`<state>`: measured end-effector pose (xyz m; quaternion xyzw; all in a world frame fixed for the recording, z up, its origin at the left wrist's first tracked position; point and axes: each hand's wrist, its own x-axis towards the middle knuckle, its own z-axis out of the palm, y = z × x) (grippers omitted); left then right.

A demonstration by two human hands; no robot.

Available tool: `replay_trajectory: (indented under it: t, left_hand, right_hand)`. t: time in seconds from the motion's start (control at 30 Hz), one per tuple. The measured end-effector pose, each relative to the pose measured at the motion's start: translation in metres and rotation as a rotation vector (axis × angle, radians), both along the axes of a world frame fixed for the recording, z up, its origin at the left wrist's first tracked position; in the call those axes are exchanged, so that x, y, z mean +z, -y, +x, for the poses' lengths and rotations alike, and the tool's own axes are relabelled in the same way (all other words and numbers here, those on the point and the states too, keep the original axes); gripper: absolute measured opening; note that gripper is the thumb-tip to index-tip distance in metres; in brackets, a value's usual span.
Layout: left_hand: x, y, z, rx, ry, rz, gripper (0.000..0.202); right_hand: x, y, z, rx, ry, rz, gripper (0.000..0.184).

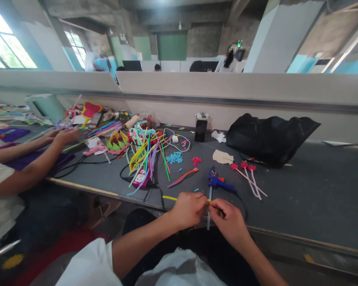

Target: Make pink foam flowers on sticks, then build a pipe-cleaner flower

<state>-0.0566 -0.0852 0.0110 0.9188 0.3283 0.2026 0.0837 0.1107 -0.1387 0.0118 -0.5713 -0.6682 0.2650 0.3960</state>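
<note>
My left hand is closed in a pinch on a yellow pipe cleaner that sticks out to its left, at the near edge of the dark table. My right hand is closed too, pinching the same yellow strand where the two hands meet. A thin pale stick hangs down between the hands. Just beyond them lies a blue glue gun. Three sticks with red tips lie to the right of it.
A heap of coloured pipe cleaners sits left of centre. Farther back are a black phone, a white charger cable and a black bag. Another person's arms rest on the table at left. A grey partition runs behind.
</note>
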Motion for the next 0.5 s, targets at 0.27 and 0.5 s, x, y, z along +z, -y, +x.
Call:
replay_trajectory:
  t: [0.27,0.5]
  left_hand:
    - [0.008,0.001,-0.009,-0.183,0.251,-0.048,0.017]
    - [-0.009,-0.007,0.0,0.096,0.387,-0.23,0.015]
  right_hand:
    - [0.005,-0.022,0.021,0.075,0.015,0.041,0.021]
    - [-0.021,-0.013,-0.008,-0.005,0.043,0.061,0.027]
